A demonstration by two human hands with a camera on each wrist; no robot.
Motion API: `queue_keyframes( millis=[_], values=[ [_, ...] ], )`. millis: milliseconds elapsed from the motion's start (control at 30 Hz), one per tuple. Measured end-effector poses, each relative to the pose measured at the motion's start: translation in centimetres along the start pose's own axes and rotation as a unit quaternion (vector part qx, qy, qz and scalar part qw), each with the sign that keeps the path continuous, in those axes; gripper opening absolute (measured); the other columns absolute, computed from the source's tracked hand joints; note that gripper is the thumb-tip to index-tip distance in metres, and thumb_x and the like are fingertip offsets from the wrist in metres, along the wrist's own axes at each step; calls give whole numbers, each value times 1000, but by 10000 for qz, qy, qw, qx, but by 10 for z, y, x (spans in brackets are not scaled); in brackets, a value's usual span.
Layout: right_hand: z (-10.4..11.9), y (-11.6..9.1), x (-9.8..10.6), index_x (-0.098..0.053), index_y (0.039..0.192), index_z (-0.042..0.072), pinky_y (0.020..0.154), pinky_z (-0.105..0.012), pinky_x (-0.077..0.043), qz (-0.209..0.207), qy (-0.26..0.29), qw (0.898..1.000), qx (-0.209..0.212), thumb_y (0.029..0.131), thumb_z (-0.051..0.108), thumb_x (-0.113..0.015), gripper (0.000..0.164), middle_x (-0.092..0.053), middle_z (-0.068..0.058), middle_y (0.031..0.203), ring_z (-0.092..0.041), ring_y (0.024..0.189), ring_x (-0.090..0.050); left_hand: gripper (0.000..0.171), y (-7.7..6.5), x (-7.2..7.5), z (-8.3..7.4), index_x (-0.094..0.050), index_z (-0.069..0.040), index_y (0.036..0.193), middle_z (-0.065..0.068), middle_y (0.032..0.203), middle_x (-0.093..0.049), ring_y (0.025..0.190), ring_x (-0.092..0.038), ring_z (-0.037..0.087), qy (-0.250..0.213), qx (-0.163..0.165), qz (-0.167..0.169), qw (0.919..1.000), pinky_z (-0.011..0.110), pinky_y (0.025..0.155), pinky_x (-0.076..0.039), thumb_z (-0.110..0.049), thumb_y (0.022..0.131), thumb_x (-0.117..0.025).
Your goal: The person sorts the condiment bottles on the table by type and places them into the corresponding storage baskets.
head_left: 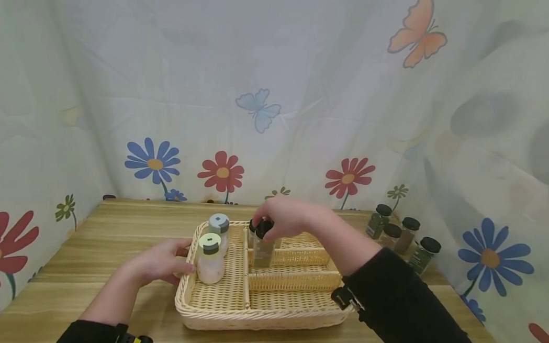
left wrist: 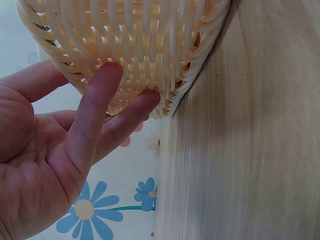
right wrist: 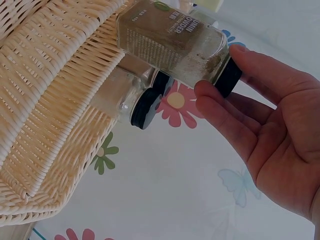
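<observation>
Head above, wrists close — shared basket [head_left: 265, 320]

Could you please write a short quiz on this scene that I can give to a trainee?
1. Multiple choice: by which part does the right hand hold the raised spice jar?
A) its base
B) its black lid
C) its label
2. True or false: the left hand touches the wicker basket.
3. Count: in the head view, how many dark-lidded jars stand outside the basket, at the right of the table?

Key: 1. B; 2. True; 3. Four.
</observation>
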State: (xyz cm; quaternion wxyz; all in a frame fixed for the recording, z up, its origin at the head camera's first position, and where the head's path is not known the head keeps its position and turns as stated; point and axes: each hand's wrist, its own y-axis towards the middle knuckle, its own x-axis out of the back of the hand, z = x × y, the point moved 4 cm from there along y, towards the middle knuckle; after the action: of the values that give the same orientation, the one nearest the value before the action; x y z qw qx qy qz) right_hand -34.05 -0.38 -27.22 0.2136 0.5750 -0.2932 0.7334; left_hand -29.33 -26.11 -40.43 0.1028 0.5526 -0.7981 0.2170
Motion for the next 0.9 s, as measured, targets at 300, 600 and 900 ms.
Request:
queue_keyframes(
  millis=[300,600,900],
  values=[
    [3,7,-4,-70,124,18,81,-26,-57,3,-207,9998,77,88,21,-76,37,-72,1,111,-13,96,-64,80,1,1,1,-34,-3,156,32,149,-45,110,-68,31,13,4,-18,10000,48,77,-64,-10,86,-73],
    [6,10,-11,-72,119,18,83,-28,-56,97,-184,9998,-10,87,23,-78,33,-71,2,108,-12,94,-62,81,1,1,2,-33,-3,156,32,149,-46,110,-68,31,47,12,-41,10000,48,77,-64,-10,86,-73],
    [3,21,-25,-73,111,21,76,-24,-55,272,-227,9994,-10,86,21,-79,26,-69,5,98,-11,87,-61,82,1,1,1,-32,-2,156,33,150,-44,108,-69,31,55,24,-35,10000,48,77,-64,-11,86,-73]
  ],
)
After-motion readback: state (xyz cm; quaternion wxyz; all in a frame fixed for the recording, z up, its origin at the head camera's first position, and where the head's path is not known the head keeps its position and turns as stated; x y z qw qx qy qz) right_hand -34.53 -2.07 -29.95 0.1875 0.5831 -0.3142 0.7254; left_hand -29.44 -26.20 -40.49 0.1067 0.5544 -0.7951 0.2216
